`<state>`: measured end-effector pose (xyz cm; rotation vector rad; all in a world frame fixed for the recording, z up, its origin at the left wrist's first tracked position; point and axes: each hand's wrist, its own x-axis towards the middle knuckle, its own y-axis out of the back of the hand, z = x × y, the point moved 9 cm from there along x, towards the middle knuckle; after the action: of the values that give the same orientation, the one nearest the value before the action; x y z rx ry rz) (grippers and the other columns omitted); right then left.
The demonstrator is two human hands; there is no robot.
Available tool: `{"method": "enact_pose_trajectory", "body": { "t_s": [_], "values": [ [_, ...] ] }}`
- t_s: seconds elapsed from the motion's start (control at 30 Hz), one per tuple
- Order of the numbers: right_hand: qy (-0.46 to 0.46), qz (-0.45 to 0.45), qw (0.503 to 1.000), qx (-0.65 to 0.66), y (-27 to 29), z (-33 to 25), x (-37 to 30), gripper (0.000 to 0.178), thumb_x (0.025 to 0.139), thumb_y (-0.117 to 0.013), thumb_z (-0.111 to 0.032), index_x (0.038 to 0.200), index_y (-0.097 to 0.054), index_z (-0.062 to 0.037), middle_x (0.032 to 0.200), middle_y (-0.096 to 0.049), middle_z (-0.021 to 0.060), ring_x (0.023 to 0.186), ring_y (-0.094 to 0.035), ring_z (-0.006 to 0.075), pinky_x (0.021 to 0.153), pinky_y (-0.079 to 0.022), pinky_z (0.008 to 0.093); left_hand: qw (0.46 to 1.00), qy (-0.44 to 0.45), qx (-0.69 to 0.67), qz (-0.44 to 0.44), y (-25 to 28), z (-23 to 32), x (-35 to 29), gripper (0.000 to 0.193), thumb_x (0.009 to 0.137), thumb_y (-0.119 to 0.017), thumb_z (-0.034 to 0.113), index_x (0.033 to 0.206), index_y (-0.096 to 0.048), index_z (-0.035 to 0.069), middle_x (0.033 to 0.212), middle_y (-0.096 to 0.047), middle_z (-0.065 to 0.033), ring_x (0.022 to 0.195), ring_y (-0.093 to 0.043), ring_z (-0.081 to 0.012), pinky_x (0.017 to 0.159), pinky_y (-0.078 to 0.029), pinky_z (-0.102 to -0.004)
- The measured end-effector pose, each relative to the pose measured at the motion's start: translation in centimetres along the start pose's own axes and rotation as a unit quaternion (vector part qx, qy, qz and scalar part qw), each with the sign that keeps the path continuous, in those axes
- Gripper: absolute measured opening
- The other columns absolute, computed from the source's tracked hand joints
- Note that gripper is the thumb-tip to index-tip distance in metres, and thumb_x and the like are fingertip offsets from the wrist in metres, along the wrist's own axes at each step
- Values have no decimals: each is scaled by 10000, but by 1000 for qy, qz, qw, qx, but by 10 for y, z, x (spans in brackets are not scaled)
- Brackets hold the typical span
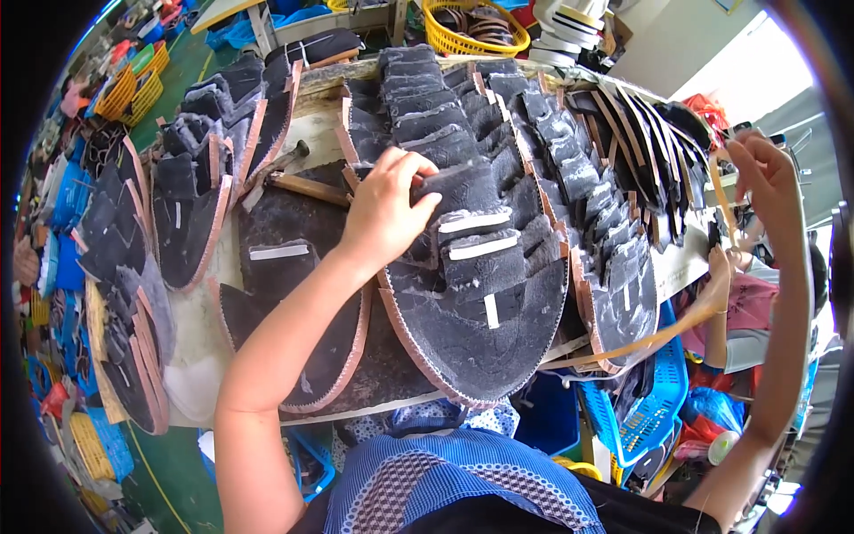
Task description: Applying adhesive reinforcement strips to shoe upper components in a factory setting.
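Head view. The left hand (384,209) lies palm down on a row of overlapping dark soles (471,267), its grip closed over the top edge of one rough black piece, fingers curled round it. The soles are flat and pointed-oval, their grey-black faces scuffed and fibrous, each edged with a tan stitched rim; several carry short white strips (476,246). The nearest, largest sole lies just below the grip and hangs over the surface (200,356) edge.

The right hand (767,173) is raised well to the right of the rows, its grip pinched shut on a thin tan strap (676,331) that loops down and back toward the soles.

Left of the left grip lie a wooden-handled hammer (298,178) and more sole stacks (191,205), fanned like shingles. Beyond the rows stands a yellow basket (471,31); below the right grip, a blue crate (654,405). Rows are too many and overlapped to count; one hammer, one strap.
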<state>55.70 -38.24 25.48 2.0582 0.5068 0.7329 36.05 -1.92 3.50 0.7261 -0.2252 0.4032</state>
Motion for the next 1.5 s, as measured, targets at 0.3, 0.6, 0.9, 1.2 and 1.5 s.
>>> {"method": "enact_pose_trajectory", "body": {
  "t_s": [0.3, 0.6, 0.9, 1.2, 1.5],
  "values": [
    [-85, -305, 906, 281, -244, -122, -20, 278, 1026, -619, -309, 992, -681, -40, 826, -685, 20, 581, -515, 20, 459, -352, 186, 895, 112, -422, -92, -26, -20, -6, 459, 877, -486, -173, 1305, -573, -33, 1298, -615, -127, 1129, -640, -166, 994, -583, -338],
    [-11, -331, 902, 278, -310, -133, 1, 207, 945, -733, -156, 1049, -762, 20, 793, -700, 21, 688, -582, 42, 621, -468, 211, 874, 124, -455, -121, -20, -14, -13, 490, 890, -497, -155, 1366, -560, -53, 1344, -621, -140, 1207, -622, -182, 1079, -522, -354],
    [-21, -216, 965, 147, -292, -122, 8, 248, 866, -813, -184, 990, -756, 23, 786, -699, 29, 687, -588, 62, 639, -485, 234, 915, 106, -386, -53, -21, -19, -15, 274, 1026, -582, 41, 1280, -624, -52, 1157, -702, -108, 1018, -677, -124, 907, -602, -301],
    [-6, -59, 996, 66, -258, -88, 9, 652, 781, -886, -235, 1306, -629, 53, 1085, -641, 134, 869, -652, 164, 822, -544, 325, 921, 118, -371, -6, -19, -16, -9, 294, 980, -597, 31, 1254, -639, -67, 1015, -721, -73, 864, -666, -81, 766, -559, -240],
    [152, -9, 987, 52, -263, -112, 5, 288, 820, -818, -112, 1060, -713, 7, 1073, -635, 122, 802, -660, 177, 723, -544, 333, 978, -7, -202, -41, -23, 9, 9, 266, 945, -697, 97, 1180, -703, -26, 924, -639, -76, 891, -629, -150, 818, -485, -288]
  ]
}}
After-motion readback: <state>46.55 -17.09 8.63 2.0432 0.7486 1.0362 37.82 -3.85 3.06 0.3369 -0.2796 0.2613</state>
